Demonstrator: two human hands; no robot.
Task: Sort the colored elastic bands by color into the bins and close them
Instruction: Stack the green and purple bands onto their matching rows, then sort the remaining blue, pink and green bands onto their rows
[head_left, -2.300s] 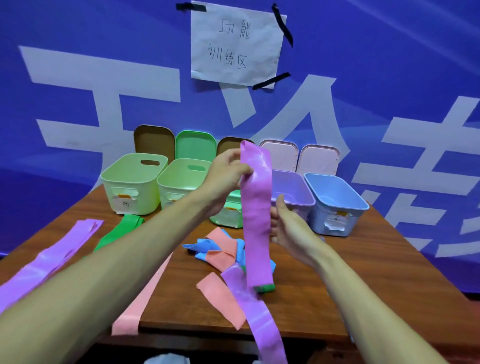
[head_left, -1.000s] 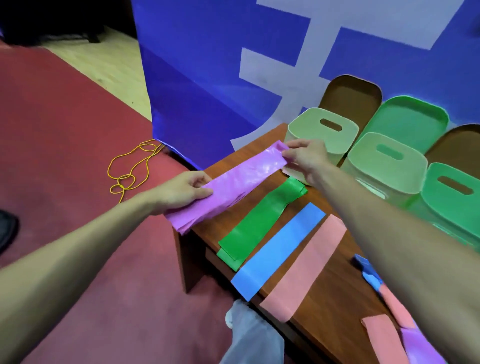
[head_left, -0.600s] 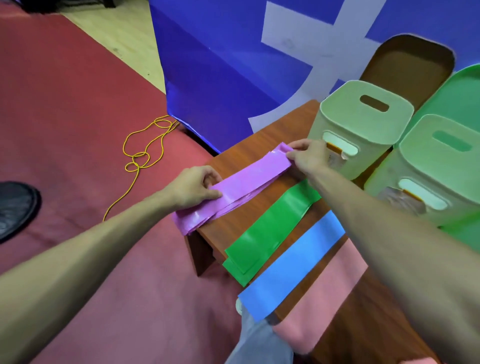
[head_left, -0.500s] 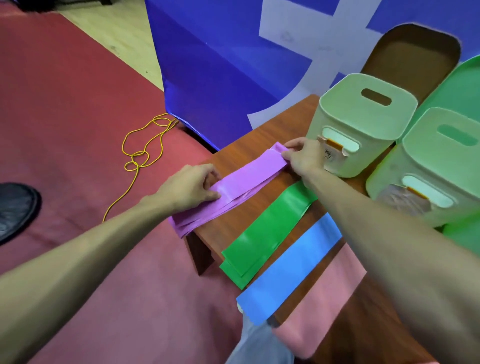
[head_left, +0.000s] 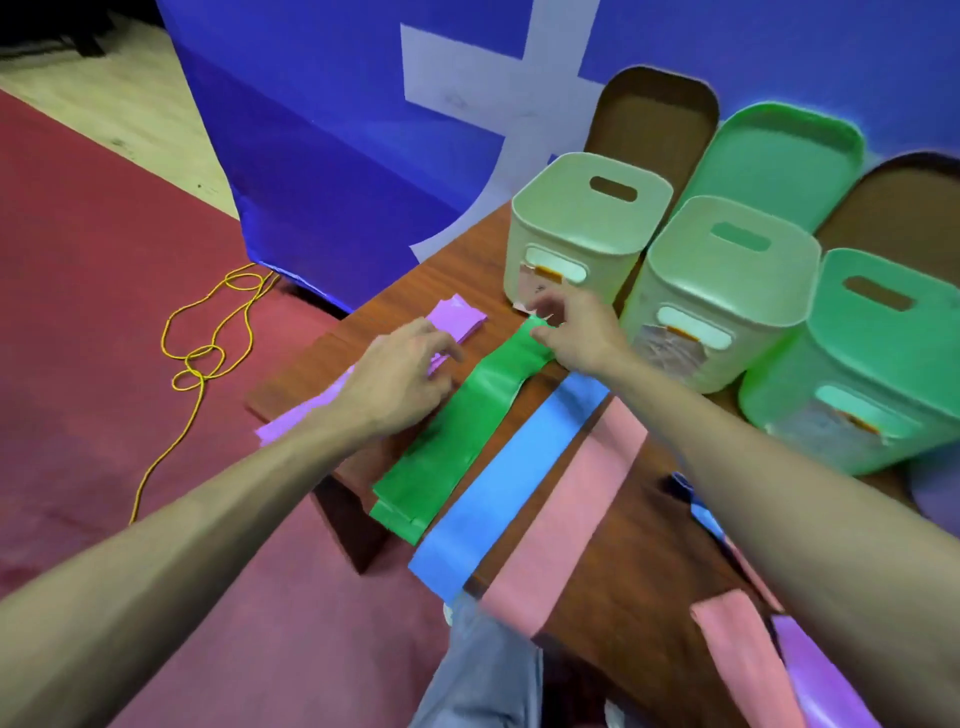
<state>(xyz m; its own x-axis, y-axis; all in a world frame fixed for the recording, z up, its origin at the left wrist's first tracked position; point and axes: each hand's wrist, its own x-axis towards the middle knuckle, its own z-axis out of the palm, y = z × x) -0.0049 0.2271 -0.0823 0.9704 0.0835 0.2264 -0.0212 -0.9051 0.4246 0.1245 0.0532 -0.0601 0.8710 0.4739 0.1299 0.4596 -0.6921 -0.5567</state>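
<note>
Both hands have let go of the stack of flat purple elastic bands (head_left: 460, 319), which a moment ago they were pressing flat at either end. It now lies by itself along the left edge of the wooden tabletop (head_left: 457, 275), its near end hanging over the corner.

The left hand (head_left: 400, 384) has lifted off and hovers above the middle of that stack, its fingers loosely bent and slightly spread, holding nothing. The right hand (head_left: 576, 332) has crossed to the neighbouring flat green elastic band (head_left: 457, 431) and pinches its far end between thumb and fingers, so that end creases and rises a little off the wood.

A flat blue elastic band (head_left: 509, 483) and a long pink elastic band (head_left: 566, 519) lie parallel beside the green one, untouched. The pale green plastic bin (head_left: 587, 223) stands open just behind the right hand.

The purple pile looks settled, and attention seems to be turning to the green. None of these strips is in a bin yet and no visible bin has its lid on, so most of the sorting and all of the closing seem still to come.
</note>
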